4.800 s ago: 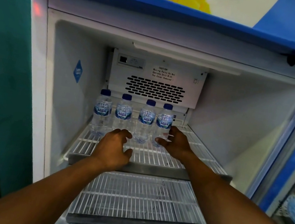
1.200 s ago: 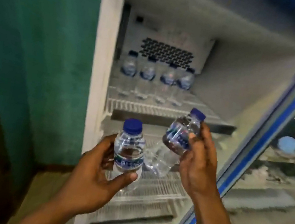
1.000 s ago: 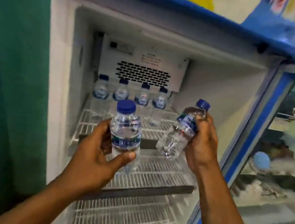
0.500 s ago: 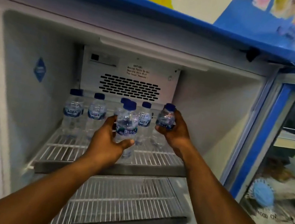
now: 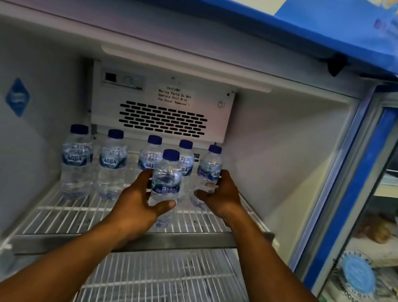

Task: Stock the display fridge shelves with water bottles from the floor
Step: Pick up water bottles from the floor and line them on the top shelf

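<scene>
Several small blue-capped water bottles stand in a row at the back of the fridge's top wire shelf (image 5: 72,211). My right hand (image 5: 221,197) grips the rightmost bottle (image 5: 209,168) of that row, upright at the shelf's back right. My left hand (image 5: 139,204) holds another bottle (image 5: 166,185) upright in front of the row, near the shelf's middle; its base is at or just above the wires.
The fan housing (image 5: 160,107) with a caution label fills the back wall above the bottles. Two more wire shelves (image 5: 171,278) lie below. The open glass door (image 5: 378,207) with a blue frame stands at the right.
Both hands have carried their bottles deeper over the top shelf. The right-hand bottle has joined the right end of the back row; the left-hand bottle has come down in front of the row.
</scene>
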Available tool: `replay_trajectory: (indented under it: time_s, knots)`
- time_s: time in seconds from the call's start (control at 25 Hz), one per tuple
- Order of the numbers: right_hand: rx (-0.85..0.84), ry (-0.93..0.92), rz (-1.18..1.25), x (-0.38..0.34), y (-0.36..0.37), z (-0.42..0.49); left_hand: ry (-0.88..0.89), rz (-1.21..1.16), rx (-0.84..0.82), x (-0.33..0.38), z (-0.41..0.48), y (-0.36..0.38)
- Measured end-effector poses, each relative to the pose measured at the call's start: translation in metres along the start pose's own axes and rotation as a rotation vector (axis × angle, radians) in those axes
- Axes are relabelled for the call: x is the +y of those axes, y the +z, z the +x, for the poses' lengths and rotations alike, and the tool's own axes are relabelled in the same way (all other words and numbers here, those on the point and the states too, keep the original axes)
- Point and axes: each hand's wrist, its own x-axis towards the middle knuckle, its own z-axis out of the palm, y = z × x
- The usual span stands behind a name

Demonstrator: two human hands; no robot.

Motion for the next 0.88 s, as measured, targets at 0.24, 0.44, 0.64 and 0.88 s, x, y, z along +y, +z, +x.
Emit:
replay_trajectory:
  time_s: [0.24, 0.44, 0.64, 0.88]
  knots:
    - [0.078, -0.044, -0.069, -0.009, 0.002, -0.004, -0.011, 0.017, 0.001, -0.003, 0.001, 0.000]
    - [0.078, -0.046, -0.113, -0.009, 0.005, 0.001, -0.056, 0.061, -0.018, -0.004, 0.002, 0.000]
    - [0.066, -0.030, -0.137, -0.007, 0.006, 0.001, -0.081, 0.123, -0.044, -0.004, 0.001, -0.002]
    - [0.199, -0.011, -0.076, -0.031, -0.007, -0.031, -0.114, 0.239, -0.059, -0.006, 0.005, -0.002]
